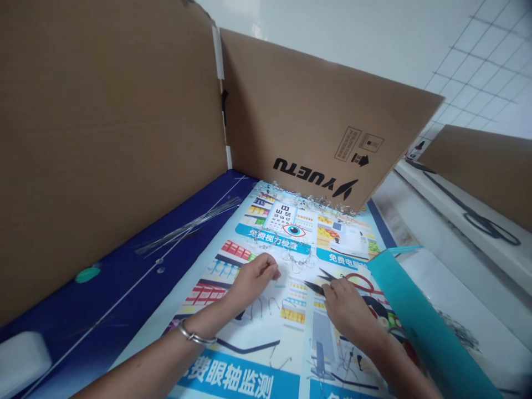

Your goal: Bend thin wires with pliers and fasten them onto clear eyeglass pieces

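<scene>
My left hand (pixel 260 275) is closed in a pinch over the printed poster (pixel 245 338), near the middle; whatever its fingertips hold is too small to make out. To its right, my right hand (pixel 347 307) is closed around dark-bladed scissors (pixel 318 287) with red handles. The two blades are spread apart and point left, towards my left hand. Just beyond both hands lies a loop of thin wire with clear beads (pixel 301 260). Several bent wire pieces (pixel 281 363) are on the poster below and between my hands.
Tall cardboard panels (pixel 316 122) stand at the left and back, with beaded wire pieces (pixel 307 204) along the back one's foot. Straight wires (pixel 191 224) and a green disc (pixel 87 274) lie on the blue surface at left. A teal-edged box (pixel 432 327) at right holds small metallic pieces.
</scene>
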The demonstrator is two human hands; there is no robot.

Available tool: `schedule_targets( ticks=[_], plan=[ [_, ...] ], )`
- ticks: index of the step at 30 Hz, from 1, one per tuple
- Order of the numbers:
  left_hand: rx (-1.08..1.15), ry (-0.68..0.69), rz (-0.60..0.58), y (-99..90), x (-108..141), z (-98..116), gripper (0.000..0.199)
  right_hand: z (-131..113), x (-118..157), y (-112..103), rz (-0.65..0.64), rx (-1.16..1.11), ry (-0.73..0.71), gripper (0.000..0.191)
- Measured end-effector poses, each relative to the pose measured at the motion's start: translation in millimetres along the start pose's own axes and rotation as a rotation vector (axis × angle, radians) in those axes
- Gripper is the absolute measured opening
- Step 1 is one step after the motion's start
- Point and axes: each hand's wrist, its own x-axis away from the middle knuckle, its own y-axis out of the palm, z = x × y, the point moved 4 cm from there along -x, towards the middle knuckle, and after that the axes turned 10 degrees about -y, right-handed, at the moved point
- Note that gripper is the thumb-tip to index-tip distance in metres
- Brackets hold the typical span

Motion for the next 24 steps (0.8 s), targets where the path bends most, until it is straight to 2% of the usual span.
schedule_targets(
  ticks=[4,7,10,13,15,18,20,21,23,24],
  plan=[
    [0.126,-0.049,-0.059,3.4,-3.6,-5.3,0.009,-3.2,-5.1,-5.0,0.049,0.005,0.012,0.015],
    [0.21,-0.097,-0.107,5.2,-5.7,-8.9,0.008,2.6,-4.9,-4.5,0.155,-0.1,0.051,0.015],
    [0.267,-0.149,-0.142,5.9,-7.4,-12.4,0.008,19.8,-5.6,3.0,0.236,-0.323,0.187,0.017],
    [0.316,-0.197,-0.159,6.4,-9.4,-16.6,0.01,37.9,-10.5,5.9,0.258,-0.439,0.323,0.02],
    [0.331,-0.208,-0.162,6.7,-10.6,-18.9,0.011,46.0,-14.9,2.8,0.313,-0.642,0.443,0.024],
    [0.323,-0.211,-0.162,7.3,-11.9,-20.9,0.011,41.0,-22.3,-3.6,0.464,-1.205,0.608,0.032],
    [0.31,-0.204,-0.156,7.1,-12.1,-21.0,0.011,23.1,-29.7,-8.8,0.426,-1.43,0.594,0.034],
    [0.306,-0.2,-0.15,6.7,-12.1,-20.8,0.011,11.9,-33.2,-11.8,0.355,-1.428,0.547,0.033],
    [0.308,-0.192,-0.139,5.9,-11.8,-19.9,0.012,-10.4,-39.1,-19.3,0.224,-1.208,0.373,0.023],
    [0.313,-0.191,-0.137,5.5,-11.7,-19.5,0.012,-19.6,-41.1,-23.7,0.223,-1.038,0.269,0.018]
  ],
)
